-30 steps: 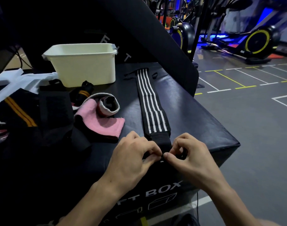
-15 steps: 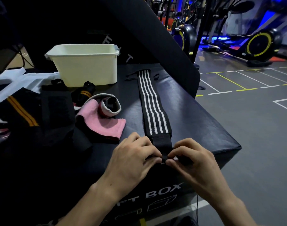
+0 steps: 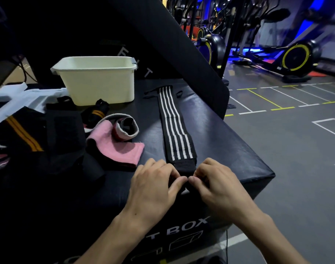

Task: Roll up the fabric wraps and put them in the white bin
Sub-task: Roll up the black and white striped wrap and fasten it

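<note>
Black white-striped wrist wrap [image 3: 174, 128] lies flat and lengthwise on the padded box [image 3: 229, 149], left hand [image 3: 153, 187] and right hand [image 3: 218, 187] pinching its near end with curled fingers, evidently to start a tight roll; white bin [image 3: 98, 80] waits beyond

Bare hands [image 3: 155, 185], bare forearms, no sleeves visible.

Both forearms reach forward, bare to the wrist; the left hand [image 3: 153, 185] and right hand [image 3: 218, 185] sit knuckles up, fingers curled, thumb tips nearly meeting, pinching the striped wrap [image 3: 174, 126]
</note>
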`<state>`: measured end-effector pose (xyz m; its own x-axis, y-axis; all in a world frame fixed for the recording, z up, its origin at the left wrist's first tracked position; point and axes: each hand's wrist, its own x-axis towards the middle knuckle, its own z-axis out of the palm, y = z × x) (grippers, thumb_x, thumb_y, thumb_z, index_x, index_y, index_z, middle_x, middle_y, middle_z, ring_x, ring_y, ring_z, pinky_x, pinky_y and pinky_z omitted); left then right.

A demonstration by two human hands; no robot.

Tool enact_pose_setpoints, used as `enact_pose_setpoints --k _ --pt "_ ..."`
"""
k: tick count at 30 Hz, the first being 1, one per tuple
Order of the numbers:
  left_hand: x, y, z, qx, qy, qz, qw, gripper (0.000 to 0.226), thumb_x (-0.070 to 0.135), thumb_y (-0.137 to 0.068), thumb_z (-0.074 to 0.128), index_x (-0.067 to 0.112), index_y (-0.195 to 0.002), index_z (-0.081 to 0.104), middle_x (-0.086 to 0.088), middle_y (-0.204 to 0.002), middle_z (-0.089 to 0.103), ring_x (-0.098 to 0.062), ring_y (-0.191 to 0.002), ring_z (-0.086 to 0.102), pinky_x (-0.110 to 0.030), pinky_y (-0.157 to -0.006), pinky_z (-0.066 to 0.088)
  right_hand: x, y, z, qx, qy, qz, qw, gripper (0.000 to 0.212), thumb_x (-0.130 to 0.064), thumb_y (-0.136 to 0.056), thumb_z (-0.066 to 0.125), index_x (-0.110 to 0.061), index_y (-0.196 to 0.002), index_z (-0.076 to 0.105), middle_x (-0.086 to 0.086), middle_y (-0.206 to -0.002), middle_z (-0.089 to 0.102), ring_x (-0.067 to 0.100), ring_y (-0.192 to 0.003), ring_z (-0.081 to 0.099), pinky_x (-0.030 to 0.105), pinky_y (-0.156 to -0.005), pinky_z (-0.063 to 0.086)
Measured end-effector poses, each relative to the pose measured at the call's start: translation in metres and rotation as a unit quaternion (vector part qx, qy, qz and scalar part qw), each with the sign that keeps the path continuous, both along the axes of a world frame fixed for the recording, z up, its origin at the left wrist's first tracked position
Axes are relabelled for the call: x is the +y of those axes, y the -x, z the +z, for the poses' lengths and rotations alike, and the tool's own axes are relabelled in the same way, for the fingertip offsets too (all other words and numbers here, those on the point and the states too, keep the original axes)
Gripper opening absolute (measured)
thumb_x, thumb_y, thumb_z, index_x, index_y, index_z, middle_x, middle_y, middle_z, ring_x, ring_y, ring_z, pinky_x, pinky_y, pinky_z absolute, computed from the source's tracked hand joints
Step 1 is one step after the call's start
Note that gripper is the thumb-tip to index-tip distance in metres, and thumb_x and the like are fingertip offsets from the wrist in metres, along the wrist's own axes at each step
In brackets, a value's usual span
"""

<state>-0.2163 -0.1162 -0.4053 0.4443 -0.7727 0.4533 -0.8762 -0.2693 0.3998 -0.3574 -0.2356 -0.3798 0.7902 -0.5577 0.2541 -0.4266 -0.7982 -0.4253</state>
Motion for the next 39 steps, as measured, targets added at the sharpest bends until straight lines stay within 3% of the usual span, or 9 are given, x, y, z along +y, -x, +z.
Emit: enact_pose_setpoints --k 3,7,12,16,20,27,31,34,39 --pt "0.0 -0.001 0.005 0.008 -0.01 0.013 1.0 0.047 0.074 -0.083 0.044 0.033 -0.074 0.064 0.014 -0.078 0.062 -0.01 -0.083 0.053 -0.032 -0.076 0.045 -0.001 -0.005 0.007 0.027 -0.022 -0.026 0.999 0.027 -0.044 -0.093 0.064 -0.023 -0.077 0.061 -0.011 -0.089 0.051 0.007 -0.08 0.055 0.024 -0.071 0.041" --pt "-0.001 -0.003 0.01 0.024 -0.006 0.027 0.999 0.041 0.071 -0.083 0.06 0.031 -0.072 0.058 0.014 -0.079 0.061 -0.008 -0.085 0.053 -0.031 -0.076 0.043 -0.002 -0.006 0.006 0.012 -0.034 -0.05 0.998 0.025 -0.044 -0.086 0.072 -0.025 -0.073 0.062 -0.012 -0.087 0.054 0.003 -0.08 0.056 0.026 -0.073 0.045" --pt "-0.001 -0.003 0.008 -0.002 0.018 0.026 0.999 0.037 0.065 -0.081 0.069 0.032 -0.07 0.055 0.014 -0.072 0.057 -0.007 -0.074 0.053 -0.026 -0.065 0.034 -0.003 -0.003 0.001 -0.05 -0.069 -0.05 0.995 0.026 -0.044 -0.077 0.082 -0.03 -0.07 0.062 -0.016 -0.083 0.06 -0.008 -0.072 0.055 0.016 -0.063 0.036" --pt "0.0 -0.004 0.008 -0.04 0.029 0.032 0.998 0.036 0.066 -0.078 0.07 0.032 -0.07 0.063 0.015 -0.068 0.057 -0.006 -0.069 0.052 -0.024 -0.061 0.032 -0.002 0.001 -0.007 -0.094 -0.052 -0.041 0.993 0.025 -0.047 -0.078 0.082 -0.03 -0.07 0.065 -0.016 -0.08 0.061 0.001 -0.068 0.058 0.014 -0.058 0.036" --pt "0.009 -0.012 0.009 -0.052 0.0 -0.03 0.998 0.027 0.062 -0.083 0.067 0.035 -0.082 0.071 0.017 -0.078 0.061 -0.006 -0.076 0.055 -0.025 -0.062 0.042 0.0 0.006 -0.014 -0.138 -0.031 -0.012 0.99 0.02 -0.042 -0.08 0.081 -0.029 -0.072 0.068 -0.015 -0.083 0.063 0.009 -0.069 0.061 0.029 -0.062 0.05" --pt "0.011 -0.017 0.011 -0.059 -0.019 -0.065 0.996 0.029 0.06 -0.088 0.055 0.035 -0.087 0.069 0.017 -0.086 0.061 -0.005 -0.079 0.054 -0.027 -0.064 0.048 -0.004 0.015 -0.018 -0.151 -0.053 0.041 0.986 0.015 -0.037 -0.077 0.085 -0.031 -0.083 0.073 -0.016 -0.095 0.066 0.013 -0.075 0.062 0.012 -0.067 0.044" --pt "0.007 -0.017 0.01 -0.06 -0.012 -0.07 0.996 0.031 0.057 -0.092 0.049 0.032 -0.086 0.065 0.015 -0.084 0.059 -0.007 -0.081 0.053 -0.025 -0.065 0.043 -0.004 0.011 -0.022 -0.161 -0.03 0.048 0.985 0.01 -0.031 -0.085 0.081 -0.027 -0.085 0.071 -0.016 -0.093 0.062 0.012 -0.074 0.061 0.016 -0.066 0.046" --pt "0.008 -0.018 0.014 -0.026 -0.023 -0.077 0.996 0.029 0.056 -0.095 0.054 0.031 -0.088 0.065 0.016 -0.084 0.059 -0.005 -0.084 0.052 -0.022 -0.069 0.034 -0.005 0.01 -0.021 -0.13 0.008 0.052 0.99 0.011 -0.039 -0.093 0.069 -0.029 -0.087 0.066 -0.018 -0.093 0.056 0.008 -0.074 0.06 0.025 -0.063 0.05" --pt "0.011 -0.023 0.022 0.016 -0.02 -0.109 0.994 0.026 0.058 -0.087 0.066 0.033 -0.085 0.062 0.019 -0.084 0.057 -0.003 -0.087 0.052 -0.021 -0.074 0.043 -0.017 0.014 -0.013 -0.064 0.025 0.091 0.993 0.024 -0.054 -0.095 0.056 -0.032 -0.089 0.062 -0.022 -0.091 0.05 0.001 -0.074 0.055 0.028 -0.061 0.047"
